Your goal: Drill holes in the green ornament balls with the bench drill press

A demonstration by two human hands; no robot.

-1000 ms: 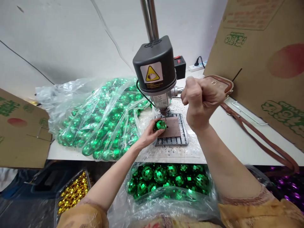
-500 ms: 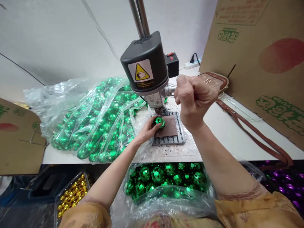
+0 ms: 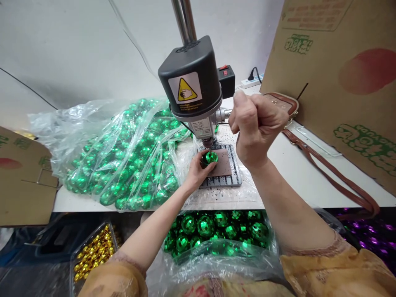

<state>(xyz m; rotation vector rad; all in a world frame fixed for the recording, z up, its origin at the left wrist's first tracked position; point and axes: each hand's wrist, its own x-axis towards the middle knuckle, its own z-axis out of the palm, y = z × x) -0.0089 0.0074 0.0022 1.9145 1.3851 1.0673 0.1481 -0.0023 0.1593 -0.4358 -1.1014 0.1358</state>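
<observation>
A green faceted ball [image 3: 212,157] sits under the chuck [image 3: 208,142] of a small black bench drill press [image 3: 190,78]. My left hand [image 3: 199,167] grips the ball from its left and front, fingers and thumb curled round its sides. Whether the drill bit touches the ball is too small to tell. Below the ball lies a brown pad [image 3: 223,163] on the slotted grey base plate [image 3: 220,181], strewn with dark shavings. To the right of the machine, my right hand [image 3: 258,128] is closed in a fist round the press's feed lever [image 3: 227,113], mostly hidden inside it.
On the left, a clear plastic bag [image 3: 123,161] of green balls covers the white table. More green balls [image 3: 206,226] lie in plastic below its front edge. A brown-strapped bag [image 3: 283,101] and a large carton [image 3: 334,82] stand right. Gold balls [image 3: 95,251] fill a container lower left.
The ball and my left hand have shifted slightly to the right under the chuck. My right hand stays closed on the lever, a little to the right in view.
</observation>
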